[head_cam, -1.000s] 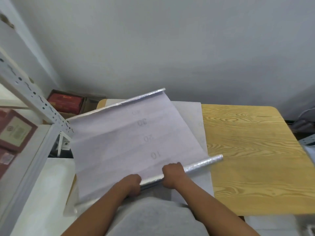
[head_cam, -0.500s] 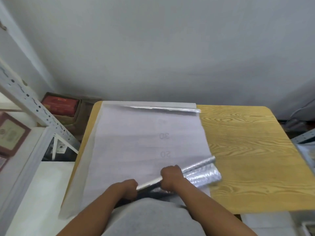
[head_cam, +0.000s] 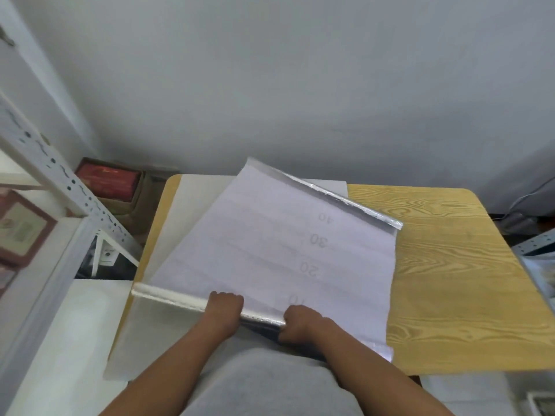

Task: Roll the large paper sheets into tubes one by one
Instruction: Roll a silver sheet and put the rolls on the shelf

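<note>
Yellow wood-grain table (head_cam: 450,265): both hands, left hand (head_cam: 223,309), right hand (head_cam: 298,322), clenched around thin near roll of large white foil-backed paper sheet (head_cam: 270,250); mostly unrolled.

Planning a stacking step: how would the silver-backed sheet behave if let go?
The sheet is probably thin and floppy. The rolled near edge gripped by the left hand and right hand may unroll. Its far edge curls, suggesting springiness.

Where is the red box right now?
In the head view, the red box sits on the floor at the left, against the wall, just beyond the wooden table's far-left corner and behind the white metal shelf post.
</note>
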